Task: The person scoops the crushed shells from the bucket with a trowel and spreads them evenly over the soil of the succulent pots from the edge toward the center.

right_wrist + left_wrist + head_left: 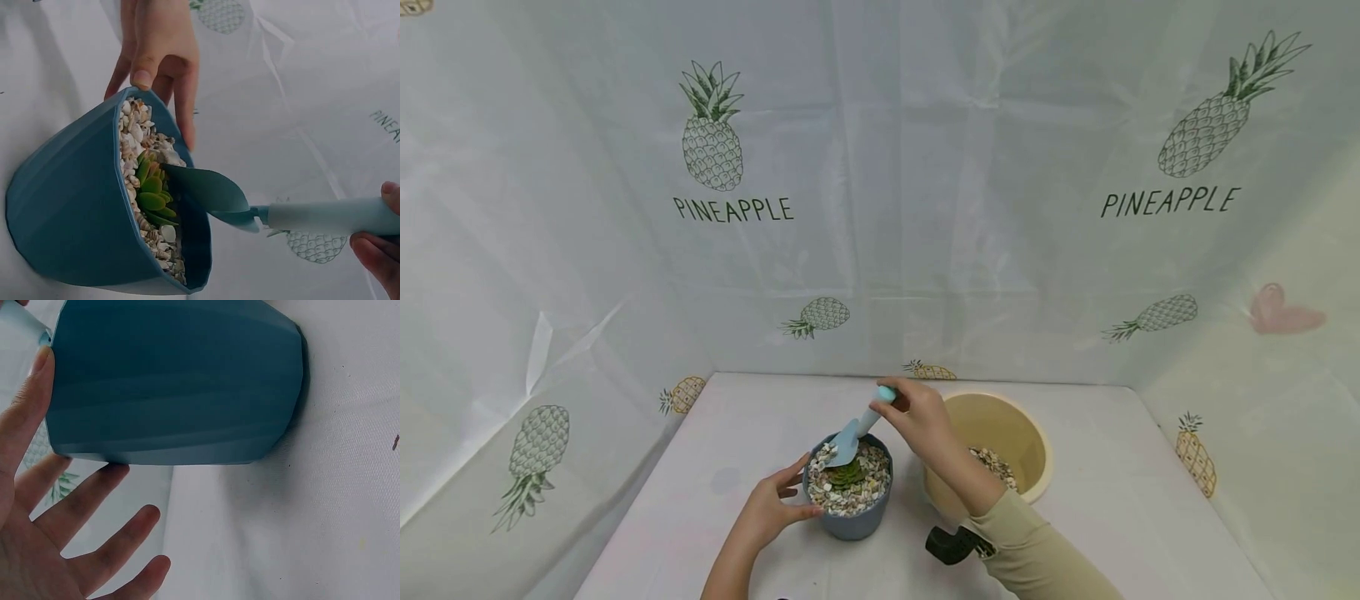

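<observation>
A blue flower pot point(854, 527) stands on the table, with a green succulent point(152, 190) among small shells point(164, 249) inside. My left hand point(767, 508) spreads around the pot's left side. In the left wrist view, its thumb touches the rim and two fingertips touch the wall, while the other fingers point(119, 547) stay apart from it. My right hand point(917, 415) grips the pale handle of a light blue trowel point(212, 190). The trowel's blade tilts down inside the rim, over the shells and close to the succulent; some shells sit at its tip in the head view.
Right of the pot, a cream bucket point(1039, 454) holds more shells point(996, 468), partly hidden by my right forearm. A black object point(951, 546) shows by my right sleeve. Pineapple-printed sheeting point(917, 208) encloses the white table point(1090, 500) at the back and sides.
</observation>
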A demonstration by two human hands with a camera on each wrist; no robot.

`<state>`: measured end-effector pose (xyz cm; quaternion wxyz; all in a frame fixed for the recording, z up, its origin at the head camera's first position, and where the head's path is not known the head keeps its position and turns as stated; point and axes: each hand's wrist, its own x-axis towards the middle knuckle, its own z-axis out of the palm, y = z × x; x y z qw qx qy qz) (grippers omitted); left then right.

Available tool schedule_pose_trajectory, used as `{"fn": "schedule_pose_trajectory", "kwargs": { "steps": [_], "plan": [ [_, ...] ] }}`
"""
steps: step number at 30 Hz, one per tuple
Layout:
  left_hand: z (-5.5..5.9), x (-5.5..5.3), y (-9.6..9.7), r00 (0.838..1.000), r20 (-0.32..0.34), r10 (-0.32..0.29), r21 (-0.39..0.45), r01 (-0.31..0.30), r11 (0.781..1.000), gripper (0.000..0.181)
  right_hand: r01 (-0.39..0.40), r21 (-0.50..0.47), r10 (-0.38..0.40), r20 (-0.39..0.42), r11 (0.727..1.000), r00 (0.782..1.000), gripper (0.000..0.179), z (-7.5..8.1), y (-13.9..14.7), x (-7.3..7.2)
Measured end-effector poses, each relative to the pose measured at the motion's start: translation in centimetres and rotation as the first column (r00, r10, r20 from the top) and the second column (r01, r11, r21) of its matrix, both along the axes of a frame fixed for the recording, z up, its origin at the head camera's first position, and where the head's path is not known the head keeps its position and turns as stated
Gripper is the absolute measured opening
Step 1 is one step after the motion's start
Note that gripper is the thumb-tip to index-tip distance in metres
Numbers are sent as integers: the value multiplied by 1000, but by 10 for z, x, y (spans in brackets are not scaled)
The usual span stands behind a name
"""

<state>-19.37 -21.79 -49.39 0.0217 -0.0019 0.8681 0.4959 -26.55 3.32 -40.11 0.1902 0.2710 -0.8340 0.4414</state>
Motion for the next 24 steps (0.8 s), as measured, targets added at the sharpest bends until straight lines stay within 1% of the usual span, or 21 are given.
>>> {"fn": "schedule_pose_trajectory", "kwargs": {
  "steps": [7, 11, 17, 24],
  "plan": [
    [0, 0, -1, 1000, -3, -5, 3, 5, 1000, 92, -68, -27, 68, -10, 997, 998, 29, -2, 3, 2],
    [0, 0, -1, 1000, -9, -8, -2, 8, 1000, 94, -106, -19, 105, -31, 994, 994, 29, -3, 6, 3],
    [0, 0, 0, 1000, -5, -1, 2, 1, 1000, 94, -191, -1, 190, -63, 982, 980, 28, -3, 11, 4],
    [-1, 0, 0, 1000, 0, -1, 10, 1, 1000, 94, -263, 14, 263, -89, 965, 961, 27, -1, 17, 6]
  ]
}}
